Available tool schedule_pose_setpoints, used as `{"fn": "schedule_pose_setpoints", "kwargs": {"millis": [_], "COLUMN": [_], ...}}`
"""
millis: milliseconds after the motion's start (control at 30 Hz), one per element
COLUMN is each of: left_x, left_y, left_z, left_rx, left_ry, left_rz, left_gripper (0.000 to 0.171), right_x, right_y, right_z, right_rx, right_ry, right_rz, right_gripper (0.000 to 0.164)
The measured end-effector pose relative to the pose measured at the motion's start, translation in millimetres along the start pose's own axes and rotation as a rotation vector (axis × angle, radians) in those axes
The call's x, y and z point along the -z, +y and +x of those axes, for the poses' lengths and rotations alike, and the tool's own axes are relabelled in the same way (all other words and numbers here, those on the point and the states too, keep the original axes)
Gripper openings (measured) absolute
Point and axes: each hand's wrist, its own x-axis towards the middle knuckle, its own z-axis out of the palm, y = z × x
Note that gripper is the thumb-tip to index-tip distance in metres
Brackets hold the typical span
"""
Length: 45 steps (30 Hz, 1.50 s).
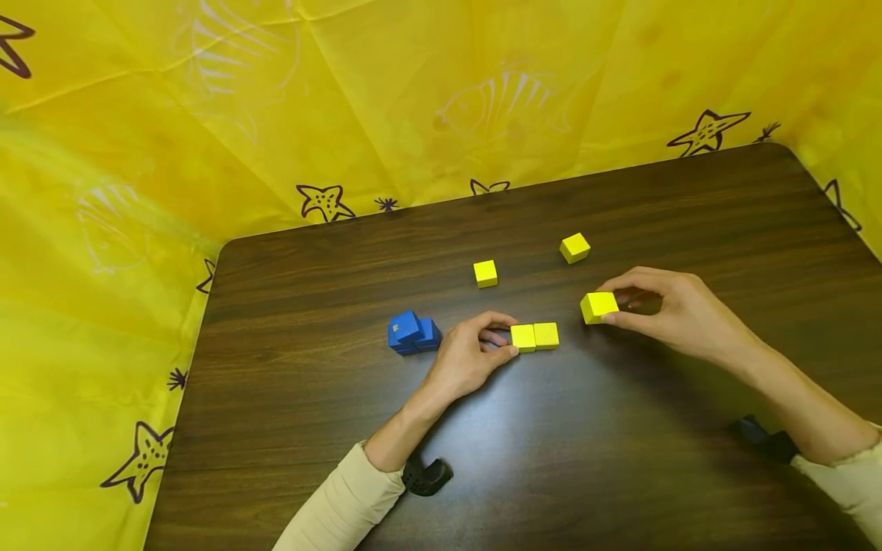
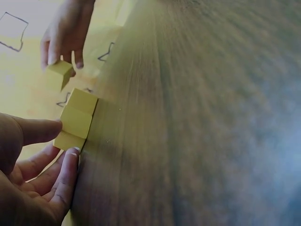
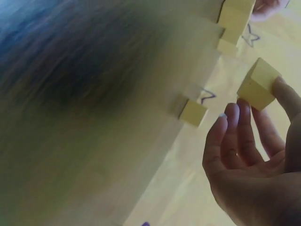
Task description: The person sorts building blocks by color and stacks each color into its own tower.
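Note:
Two yellow cubes sit side by side on the table, a left one (image 1: 522, 338) and a right one (image 1: 547, 335), faces touching. My left hand (image 1: 472, 356) pinches the left cube between thumb and fingers, as the left wrist view shows at the near end of the yellow row (image 2: 77, 117). To the right, my right hand (image 1: 671, 310) holds another yellow cube (image 1: 598, 308) between thumb and fingertips. The right wrist view shows this held cube (image 3: 258, 84) up off the table, the other fingers loosely bent below it.
Behind the hands, two loose yellow cubes lie apart, one (image 1: 485, 274) nearer the middle and one (image 1: 575, 248) farther right. Left of my left hand is a small pile of blue blocks (image 1: 405, 327), the top one turned askew. A yellow patterned cloth (image 1: 386, 99) hangs behind the dark wooden table (image 1: 310, 428).

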Motion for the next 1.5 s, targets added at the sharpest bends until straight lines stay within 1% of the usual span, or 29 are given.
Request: {"fn": "schedule_pose_setpoints", "kwargs": {"millis": [167, 467, 633, 900, 1133, 1500], "left_x": [-0.6, -0.8, -0.6, -1.2, -1.3, 0.3], "left_y": [-0.4, 0.1, 0.0, -2.1, -3.4, -1.4], "left_z": [-0.2, -0.6, -1.2, -1.2, -2.2, -0.7], "left_rx": [0.000, 0.000, -0.021, -0.023, -0.018, -0.028], "left_ry": [0.001, 0.002, 0.006, 0.005, 0.006, -0.001], "left_rz": [0.004, 0.007, 0.016, 0.018, 0.018, 0.020], "left_gripper": [0.032, 0.032, 0.032, 0.032, 0.032, 0.032], "right_x": [-4, -9, -15, -29, -42, -52], "right_y": [-7, -17, -22, -27, -31, -36], "right_z": [4, 9, 13, 16, 18, 22], "right_rx": [0.062, 0.094, 0.100, 0.049, 0.070, 0.104], "right_ry": [0.000, -0.007, -0.006, -0.032, -0.048, -0.043], "right_rz": [0.008, 0.020, 0.032, 0.046, 0.055, 0.093], "right_gripper": [0.042, 0.041, 0.039, 0.034, 0.033, 0.033]}}
